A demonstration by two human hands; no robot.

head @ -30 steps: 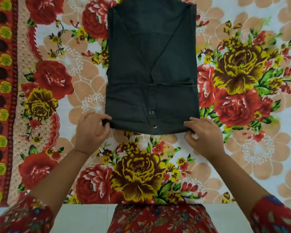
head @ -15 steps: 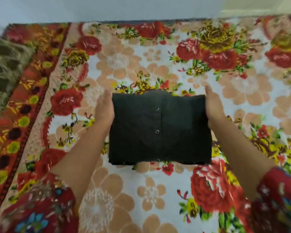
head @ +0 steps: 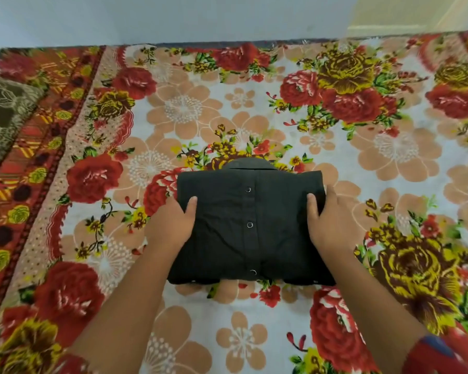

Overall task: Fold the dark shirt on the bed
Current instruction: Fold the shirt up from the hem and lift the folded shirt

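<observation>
Squarely between a person's two hands, the dark shirt (head: pixel 227 233) sits folded into a compact rectangle at the middle of the bed, over a floral bedsheet (head: pixel 187 112) of red and yellow roses. The left hand (head: pixel 170 225) grips the bundle's left edge, with its thumb (head: pixel 191 203) laid across the top cloth and its fingers hidden beneath or behind the fold. The right hand (head: pixel 333 225) grips the opposite edge the same way: its thumb (head: pixel 311 202) presses on top and its fingers wrap round the side. Both hands hold the far half of the bundle, leaving the near edge free. Whether the shirt rests fully on the sheet or is raised slightly off it cannot be told.

A collar (head: pixel 250 164) peeks out at the far edge of the fold. A row of metal snaps (head: pixel 250 225) runs down the middle of the top face, between the two thumbs. A brown lace-patterned cloth (head: pixel 3 117) lies at the bed's left border, well apart from the shirt. A pale wall (head: pixel 173 17) stands behind the bed. A red printed sleeve (head: pixel 441 354) shows on the right arm at the bottom corner.
</observation>
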